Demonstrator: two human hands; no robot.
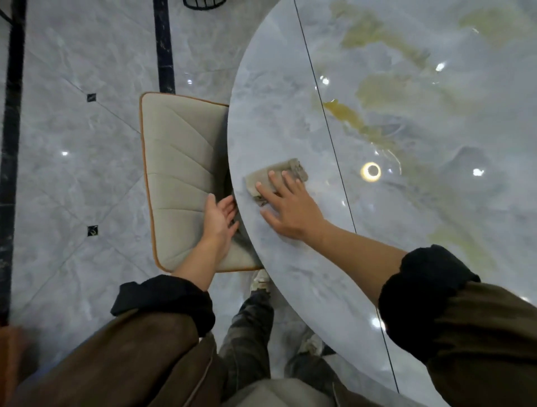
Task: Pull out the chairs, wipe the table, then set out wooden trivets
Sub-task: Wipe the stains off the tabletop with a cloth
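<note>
A round grey marble table (406, 203) with yellow veining fills the right side. On it near the left rim lies a folded grey-brown cloth (279, 174). My right hand (287, 209) presses flat on the cloth, fingers straight and spread. My left hand (219, 218) hovers open, palm up, just below the table's edge over the chair seat. The beige cushioned chair seat (180, 177) with orange piping stands left of the table, partly tucked under its rim.
The glossy grey tiled floor (78, 145) has black inlay strips. A dark object (203, 3) shows at the top edge. My legs and shoes (260, 280) stand by the table's near rim. An orange-brown thing (11, 354) sits at bottom left.
</note>
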